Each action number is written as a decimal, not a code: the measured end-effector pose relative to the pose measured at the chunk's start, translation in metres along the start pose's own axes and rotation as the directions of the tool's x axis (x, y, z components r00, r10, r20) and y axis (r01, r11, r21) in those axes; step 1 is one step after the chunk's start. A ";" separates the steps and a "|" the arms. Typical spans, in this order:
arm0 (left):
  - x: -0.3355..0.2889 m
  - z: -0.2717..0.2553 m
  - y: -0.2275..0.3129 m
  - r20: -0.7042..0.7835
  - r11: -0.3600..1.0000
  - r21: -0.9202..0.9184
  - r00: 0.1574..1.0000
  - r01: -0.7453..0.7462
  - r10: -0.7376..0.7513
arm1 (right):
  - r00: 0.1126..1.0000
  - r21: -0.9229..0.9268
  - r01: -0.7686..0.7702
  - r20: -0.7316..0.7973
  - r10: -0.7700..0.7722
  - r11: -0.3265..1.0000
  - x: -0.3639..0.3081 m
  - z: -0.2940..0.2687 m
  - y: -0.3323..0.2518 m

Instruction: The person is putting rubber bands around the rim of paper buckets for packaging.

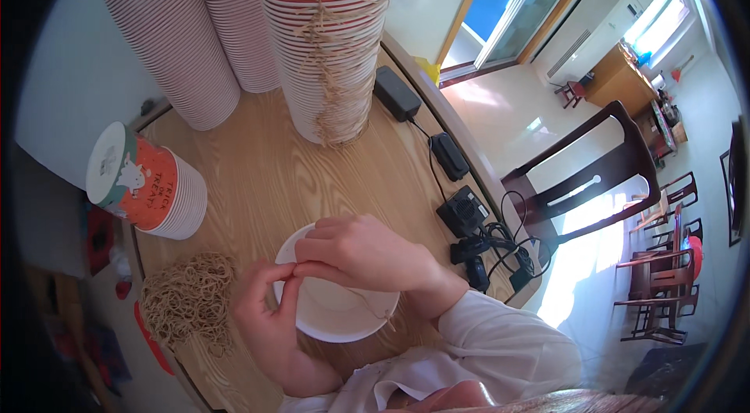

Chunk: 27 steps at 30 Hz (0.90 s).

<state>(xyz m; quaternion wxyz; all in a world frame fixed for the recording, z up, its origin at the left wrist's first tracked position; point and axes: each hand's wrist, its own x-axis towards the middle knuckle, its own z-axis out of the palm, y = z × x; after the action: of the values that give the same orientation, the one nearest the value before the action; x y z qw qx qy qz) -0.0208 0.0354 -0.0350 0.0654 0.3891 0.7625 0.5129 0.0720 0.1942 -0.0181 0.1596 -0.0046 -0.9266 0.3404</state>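
Left hand (264,315), right hand (363,255) above round white bowl (328,323); fingertips pressed together, pinched item hidden. Thin tan strand (387,319) across bowl; tangled tan twine (191,300) left of bowl.

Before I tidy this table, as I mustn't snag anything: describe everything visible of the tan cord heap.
The tan cord heap is a loose tangle of thin, curled strands resembling twine. It lies on the wood-grain table, at its left edge, with the left hand to its right; contact is unclear.
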 end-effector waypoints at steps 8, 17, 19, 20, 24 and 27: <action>0.004 0.004 0.009 -0.004 0.999 -0.023 1.000 0.023 -0.023 | 0.998 0.074 0.050 -0.035 -0.047 0.996 0.000 0.004 0.000; 0.007 -0.003 0.002 -0.033 0.993 -0.038 0.994 -0.108 0.107 | 0.998 0.132 0.057 -0.040 -0.052 0.990 0.003 -0.007 0.005; 0.008 -0.004 0.003 -0.013 0.991 -0.039 0.992 -0.126 0.126 | 0.999 0.112 0.034 -0.031 -0.031 0.993 0.006 -0.007 0.002; 0.008 -0.003 0.003 -0.015 0.992 -0.010 0.992 -0.122 0.122 | 0.998 0.109 0.047 -0.049 -0.042 0.993 0.006 -0.005 0.001; 0.008 -0.004 0.002 -0.012 0.992 -0.002 0.992 -0.126 0.126 | 0.998 0.118 0.031 -0.060 -0.024 0.993 0.006 0.000 -0.002; 0.007 -0.008 0.001 0.002 0.985 0.033 0.985 -0.171 0.171 | 0.998 0.112 0.031 -0.053 -0.025 0.993 0.007 -0.002 -0.002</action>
<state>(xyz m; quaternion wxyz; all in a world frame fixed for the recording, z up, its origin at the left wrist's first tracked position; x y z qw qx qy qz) -0.0288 0.0340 -0.0285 0.0144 0.4541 0.7346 0.5040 0.0664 0.1948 -0.0131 0.1881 0.0087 -0.9014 0.3898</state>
